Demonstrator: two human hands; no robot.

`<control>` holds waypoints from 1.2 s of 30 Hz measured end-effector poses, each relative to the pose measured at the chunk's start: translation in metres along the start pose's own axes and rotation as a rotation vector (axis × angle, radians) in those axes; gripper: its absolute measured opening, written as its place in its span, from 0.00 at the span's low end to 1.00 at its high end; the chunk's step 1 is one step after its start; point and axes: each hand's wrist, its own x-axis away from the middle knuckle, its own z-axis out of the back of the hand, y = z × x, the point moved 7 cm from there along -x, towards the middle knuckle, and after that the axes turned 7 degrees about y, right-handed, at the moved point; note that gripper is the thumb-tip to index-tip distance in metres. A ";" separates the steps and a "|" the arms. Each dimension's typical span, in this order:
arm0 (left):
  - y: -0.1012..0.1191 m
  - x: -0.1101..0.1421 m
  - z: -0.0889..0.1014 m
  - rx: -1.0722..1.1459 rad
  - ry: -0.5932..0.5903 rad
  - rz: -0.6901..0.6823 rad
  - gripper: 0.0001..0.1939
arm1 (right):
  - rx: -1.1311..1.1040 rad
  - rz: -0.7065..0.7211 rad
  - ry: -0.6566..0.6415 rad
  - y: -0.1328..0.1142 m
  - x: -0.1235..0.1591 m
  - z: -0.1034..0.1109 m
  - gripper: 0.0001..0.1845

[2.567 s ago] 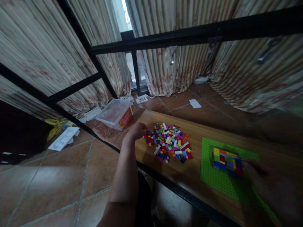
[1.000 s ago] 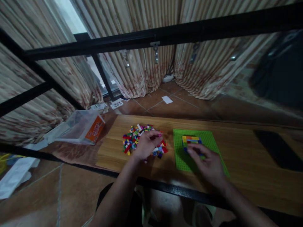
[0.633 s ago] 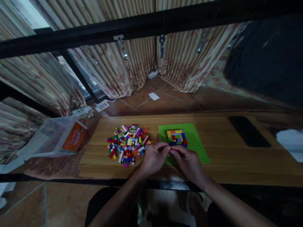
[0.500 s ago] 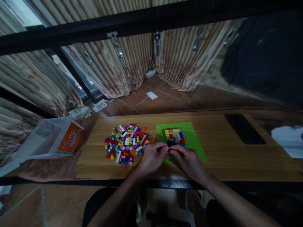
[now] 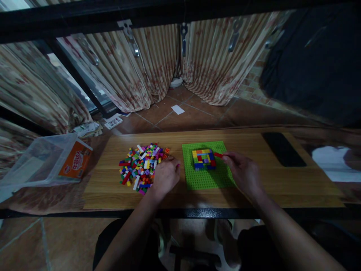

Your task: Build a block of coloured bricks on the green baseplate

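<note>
My right hand (image 5: pixel 244 173) pinches a long red toy brick (image 5: pixel 218 154) by one end. The brick's free end points left, beside the upper right corner of a square multicoloured brick build (image 5: pixel 203 159). That build sits on a green studded baseplate (image 5: pixel 207 182), with yellow, blue, red and orange bricks along its walls. At the right edge of the loose brick pile (image 5: pixel 141 165) is my left hand (image 5: pixel 167 174), its fingers curled closed. A tiny magenta spot shows at its fingers, too small to name; the fingertips are mostly hidden.
On the wooden tabletop (image 5: pixel 101 180), a black phone-shaped slab (image 5: pixel 283 149) lies at the right. A clear plastic box (image 5: pixel 36 158) with an orange label stands off the left end. Papers lie on the floor beyond, before the curtains (image 5: pixel 158 64).
My hands have parted from in front of the build. The left moved left to the brick pile; the right moved right and up with the red brick. The whole view shifted slightly.
</note>
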 end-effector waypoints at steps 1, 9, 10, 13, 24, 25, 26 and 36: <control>0.001 0.000 -0.002 -0.035 -0.004 -0.013 0.11 | -0.008 0.003 0.004 0.000 -0.001 0.001 0.18; 0.008 0.000 -0.003 -0.101 0.004 -0.125 0.12 | -0.156 -0.035 -0.244 -0.005 0.006 -0.016 0.13; 0.010 -0.001 -0.003 -0.092 0.014 -0.131 0.12 | -0.163 -0.022 -0.265 -0.008 0.008 -0.018 0.13; 0.016 -0.001 -0.001 -0.017 0.046 -0.140 0.15 | -0.156 0.100 -0.277 -0.024 0.014 -0.023 0.11; 0.036 0.003 -0.035 0.330 -0.095 0.005 0.14 | 0.005 0.348 -0.108 -0.025 0.025 -0.047 0.08; 0.037 0.003 -0.036 0.335 -0.095 0.017 0.14 | 0.021 0.357 -0.107 -0.024 0.025 -0.048 0.08; 0.037 0.002 -0.037 0.336 -0.091 0.025 0.14 | 0.034 0.365 -0.106 -0.023 0.025 -0.049 0.08; 0.031 -0.001 -0.040 0.453 -0.016 0.103 0.10 | 0.041 0.356 -0.084 -0.024 0.023 -0.048 0.08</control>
